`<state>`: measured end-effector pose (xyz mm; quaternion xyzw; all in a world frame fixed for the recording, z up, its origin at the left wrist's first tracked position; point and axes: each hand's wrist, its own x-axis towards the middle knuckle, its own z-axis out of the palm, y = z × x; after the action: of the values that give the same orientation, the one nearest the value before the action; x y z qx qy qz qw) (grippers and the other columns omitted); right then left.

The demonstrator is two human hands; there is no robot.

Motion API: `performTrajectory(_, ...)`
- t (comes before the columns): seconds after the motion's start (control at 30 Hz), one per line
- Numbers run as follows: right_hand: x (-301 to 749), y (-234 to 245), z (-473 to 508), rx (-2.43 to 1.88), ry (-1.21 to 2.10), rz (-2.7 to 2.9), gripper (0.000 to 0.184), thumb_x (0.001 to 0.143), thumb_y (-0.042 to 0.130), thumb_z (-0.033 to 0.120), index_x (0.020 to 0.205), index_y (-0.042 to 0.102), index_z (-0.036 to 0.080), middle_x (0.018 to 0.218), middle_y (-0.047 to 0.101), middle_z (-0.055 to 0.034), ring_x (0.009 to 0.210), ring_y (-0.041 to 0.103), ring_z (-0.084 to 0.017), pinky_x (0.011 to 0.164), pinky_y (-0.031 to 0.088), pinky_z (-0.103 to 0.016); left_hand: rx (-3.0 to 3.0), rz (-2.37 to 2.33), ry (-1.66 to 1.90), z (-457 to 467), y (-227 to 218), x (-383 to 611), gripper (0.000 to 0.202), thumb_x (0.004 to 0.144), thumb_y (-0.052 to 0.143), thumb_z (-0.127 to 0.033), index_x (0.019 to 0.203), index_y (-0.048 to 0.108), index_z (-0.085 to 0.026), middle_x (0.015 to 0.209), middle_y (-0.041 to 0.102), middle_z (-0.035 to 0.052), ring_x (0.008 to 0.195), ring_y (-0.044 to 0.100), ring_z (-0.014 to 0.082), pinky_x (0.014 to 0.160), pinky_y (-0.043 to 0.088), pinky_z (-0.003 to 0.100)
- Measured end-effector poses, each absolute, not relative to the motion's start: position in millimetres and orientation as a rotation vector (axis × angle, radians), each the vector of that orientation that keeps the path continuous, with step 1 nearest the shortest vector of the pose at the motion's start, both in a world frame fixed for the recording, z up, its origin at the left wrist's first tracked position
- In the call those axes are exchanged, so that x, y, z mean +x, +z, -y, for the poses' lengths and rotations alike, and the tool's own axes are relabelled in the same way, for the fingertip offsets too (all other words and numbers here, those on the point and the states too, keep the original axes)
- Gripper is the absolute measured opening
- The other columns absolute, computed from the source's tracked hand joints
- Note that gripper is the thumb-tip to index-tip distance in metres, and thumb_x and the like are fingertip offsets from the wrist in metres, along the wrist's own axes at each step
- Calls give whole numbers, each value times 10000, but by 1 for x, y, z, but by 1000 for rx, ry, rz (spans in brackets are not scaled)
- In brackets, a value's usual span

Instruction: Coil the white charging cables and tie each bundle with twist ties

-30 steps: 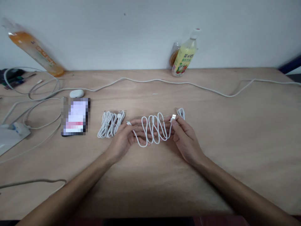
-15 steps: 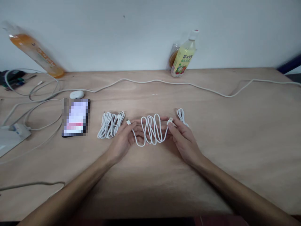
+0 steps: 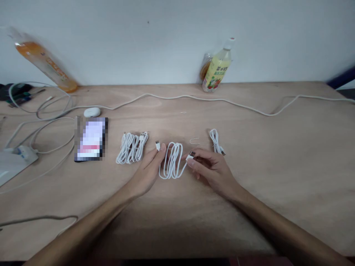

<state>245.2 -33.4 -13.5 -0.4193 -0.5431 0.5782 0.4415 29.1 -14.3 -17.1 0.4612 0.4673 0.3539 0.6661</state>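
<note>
A white USB charging cable (image 3: pixel 172 162), folded into several loops, lies between my two hands. My left hand (image 3: pixel 151 164) pinches it near the small connector, whose metal tip points up past the thumb. On the other side, my right hand (image 3: pixel 212 166) grips the larger USB plug between thumb and fingers. Just left of my left hand are bundled white cables (image 3: pixel 131 147), tied in coils. Another tied white cable (image 3: pixel 215 140) rests beyond my right hand. A short bent white twist tie (image 3: pixel 194 140) lies on the wood behind the looped cable.
A phone with a blurred screen (image 3: pixel 91 138) and a white earbud case (image 3: pixel 92 112) lie at left, near tangled cords and a white power strip (image 3: pixel 23 155). One long cord (image 3: pixel 199 98) crosses the table. An orange drink bottle (image 3: pixel 47 64) and a yellow-labelled bottle (image 3: pixel 217 68) stand by the wall.
My right hand has moved left with the USB plug, and the cable's loops have drawn closer together. The twist tie and the right-hand cable bundle show more fully.
</note>
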Motion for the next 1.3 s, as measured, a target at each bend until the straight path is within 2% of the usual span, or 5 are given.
performTrajectory(0.37, 244, -16, 43, -1030, 1557, 1434, 256, 994, 802, 488, 1043, 817, 238, 762, 710, 13, 604, 572, -122, 551, 460, -260, 1117, -852, 604, 17, 4, 31, 732, 973, 798, -557, 1549, 551, -179, 673, 567, -87, 507, 523, 118, 464, 464, 232)
performTrajectory(0.6, 241, -21, 48, -1069, 1367, 1476, 289, 973, 840, 345, 1232, 720, 300, 940, 771, 4, 714, 672, -156, 618, 541, -296, 1186, -813, 618, 17, 1, 31, 863, 756, 982, -242, 1521, 584, -267, 1441, 727, 80, 1316, 713, 290, 1120, 570, 433)
performTrajectory(0.77, 241, -27, 54, -1052, 1214, 1589, 434, 1019, 789, 308, 1418, 620, 307, 979, 762, -2, 747, 714, -166, 624, 576, -294, 1380, -813, 643, 16, -5, 30, 575, 922, 865, -339, 1461, 688, -248, 1478, 723, 110, 1384, 657, 330, 1257, 463, 541)
performTrajectory(1.1, 245, -27, 45, -903, 479, 2083, 460, 1095, 651, 299, 1527, 507, 236, 1197, 775, -105, 831, 731, -199, 702, 613, -324, 1385, -881, 487, 28, -12, 24, 932, 1002, 698, -287, 1798, 223, -377, 1674, 548, 169, 711, 659, 105, 578, 557, 245)
performTrajectory(1.3, 242, -21, 45, -784, 86, 2279, 298, 1172, 500, 393, 1164, 695, 167, 918, 743, -82, 796, 694, -214, 649, 544, -314, 1589, -770, 566, 34, -16, 26, 933, 945, 768, -217, 1771, 340, -295, 1795, 437, 143, 1554, 531, 355, 1274, 471, 544)
